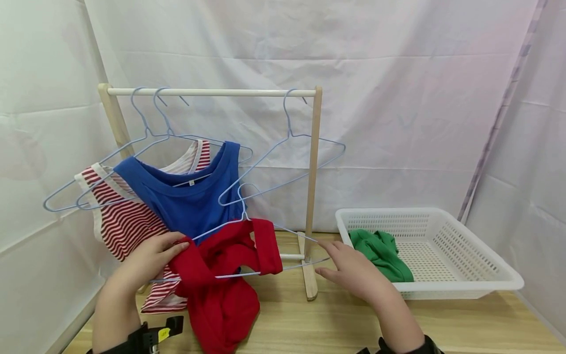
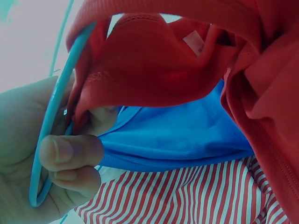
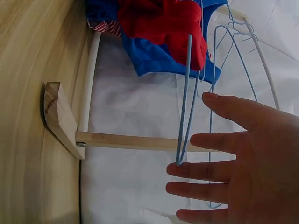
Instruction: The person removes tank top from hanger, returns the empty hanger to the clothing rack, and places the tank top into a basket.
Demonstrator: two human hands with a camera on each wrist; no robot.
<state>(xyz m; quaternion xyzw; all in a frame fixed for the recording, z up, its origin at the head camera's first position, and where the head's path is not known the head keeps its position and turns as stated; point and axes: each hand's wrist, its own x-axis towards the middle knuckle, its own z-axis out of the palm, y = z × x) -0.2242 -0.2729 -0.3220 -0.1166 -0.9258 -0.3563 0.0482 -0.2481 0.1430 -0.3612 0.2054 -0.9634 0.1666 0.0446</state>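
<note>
Just ahead of you, low centre of the head view, the red top (image 1: 221, 300) sits between your hands, nearer the left; its hanger's bar (image 1: 239, 276) runs left to right. Your left hand (image 1: 148, 258) curls round hanger end and strap; your right hand (image 1: 353, 270), fingers spread, grips nothing, one fingertip apparently touching the bare end. Beyond, the rail (image 1: 230, 92) spans upper left to centre.

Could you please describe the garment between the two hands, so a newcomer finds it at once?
Look at the clothes rack on the table. Low in front, between the left hand and the right hand, a hanger carries the red top. Only this garment is red all over; the blue top and striped top hang behind it.
</note>
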